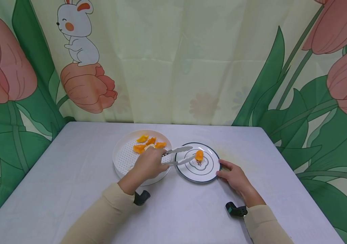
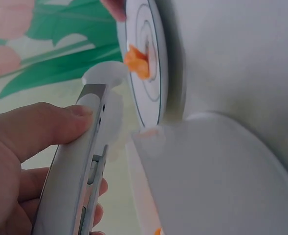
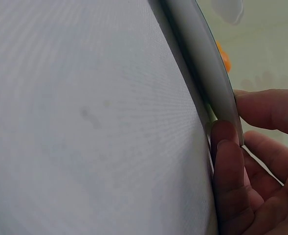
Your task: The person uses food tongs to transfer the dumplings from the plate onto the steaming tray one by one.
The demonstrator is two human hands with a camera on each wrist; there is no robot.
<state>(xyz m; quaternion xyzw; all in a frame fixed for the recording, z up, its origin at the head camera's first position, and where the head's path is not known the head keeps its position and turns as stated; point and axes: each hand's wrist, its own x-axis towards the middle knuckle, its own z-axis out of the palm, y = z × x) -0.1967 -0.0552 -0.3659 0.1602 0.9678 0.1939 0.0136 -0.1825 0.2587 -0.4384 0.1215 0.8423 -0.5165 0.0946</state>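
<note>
My left hand (image 1: 149,165) grips metal tongs (image 1: 181,149), reaching across the white tray. The tongs' arms are spread, with their ends over the blue-rimmed white plate (image 1: 188,171). One tip comes right up to an orange folded piece (image 1: 199,155), perhaps a dumpling, on the plate. In the left wrist view, the thumb presses along the tongs' handle (image 2: 68,166) and the fingers curl round beneath. At the plate's right edge, my right hand (image 1: 235,175) pinches the rim. The right wrist view shows its thumb above the plate (image 3: 210,58) and fingertips underneath.
A round white perforated tray (image 1: 121,162) stands left of the plate. Several orange and yellow pieces (image 1: 139,148) lie in its far half, and a pale one is partly hidden by my left hand. Behind the white-covered table (image 1: 191,210) hangs a printed curtain (image 1: 161,67).
</note>
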